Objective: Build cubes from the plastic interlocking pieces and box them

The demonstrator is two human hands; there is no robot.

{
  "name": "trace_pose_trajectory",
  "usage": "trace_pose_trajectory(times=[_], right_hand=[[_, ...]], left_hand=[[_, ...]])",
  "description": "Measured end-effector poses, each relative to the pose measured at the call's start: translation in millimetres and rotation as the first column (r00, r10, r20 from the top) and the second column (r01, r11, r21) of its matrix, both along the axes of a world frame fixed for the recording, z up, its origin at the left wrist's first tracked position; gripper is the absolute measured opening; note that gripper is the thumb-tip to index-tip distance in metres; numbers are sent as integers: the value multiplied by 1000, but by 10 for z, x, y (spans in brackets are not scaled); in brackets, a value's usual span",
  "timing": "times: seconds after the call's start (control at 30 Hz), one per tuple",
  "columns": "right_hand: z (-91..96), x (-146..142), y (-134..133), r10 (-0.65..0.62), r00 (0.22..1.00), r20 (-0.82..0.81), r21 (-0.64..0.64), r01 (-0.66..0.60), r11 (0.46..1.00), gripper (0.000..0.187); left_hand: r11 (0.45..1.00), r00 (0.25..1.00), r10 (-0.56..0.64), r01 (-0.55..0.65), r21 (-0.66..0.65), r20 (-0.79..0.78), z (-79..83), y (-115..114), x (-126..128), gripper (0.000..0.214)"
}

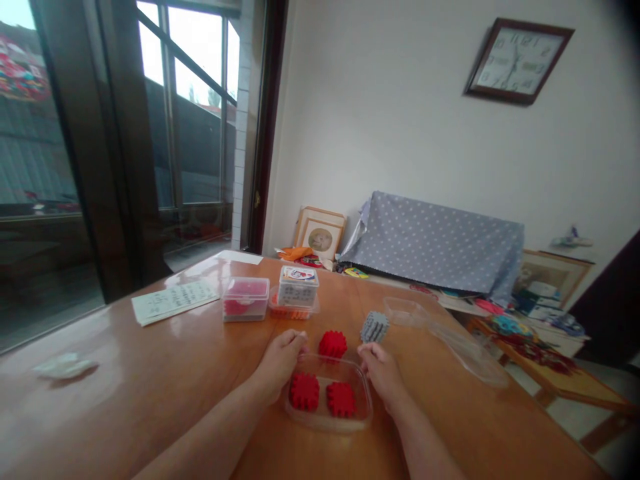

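Papers and boxes sit beyond the left hand.

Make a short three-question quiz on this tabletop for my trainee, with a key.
1. How many red blocks are inside the clear container?
2. True or false: every red block in view is inside that container.
3. Which of the person's hands is nearer the grey block?

Key:
1. Two.
2. False; one lies outside, beyond the far edge.
3. The right hand.
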State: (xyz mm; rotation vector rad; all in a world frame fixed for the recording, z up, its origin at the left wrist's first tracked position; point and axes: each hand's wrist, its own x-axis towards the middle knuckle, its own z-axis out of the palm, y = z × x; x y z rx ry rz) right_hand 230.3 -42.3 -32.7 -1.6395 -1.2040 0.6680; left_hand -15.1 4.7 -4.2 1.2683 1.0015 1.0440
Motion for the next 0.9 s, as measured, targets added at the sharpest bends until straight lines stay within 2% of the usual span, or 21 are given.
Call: trace_pose_trajectory(times=[0.27,0.43,0.6,0.77,0.9], right_hand=[[107,-8,-42,29,989,-143,-22,-32,999,37],[174,-60,-24,-7,981,-193,-28,1,1000,40],[161,-105,-152,-50,966,-254,-99,25,995,36],[247,-69,-266,-31,960,-279,-185,-23,982,35],[333,-28,-382,60,962,-268,-247,-129,960,26]], left_hand=[[994,992,-62,72,87,-114,-42,-22,-25,44],[990,985,-112,122,74,-131,10,-18,-60,38],[989,985,-117,127,77,-123,57,-19,-78,41],[989,984,-107,120,84,-144,10,-124,55,37],[982,971,-152,169,83,-183,-22,-222,157,31]])
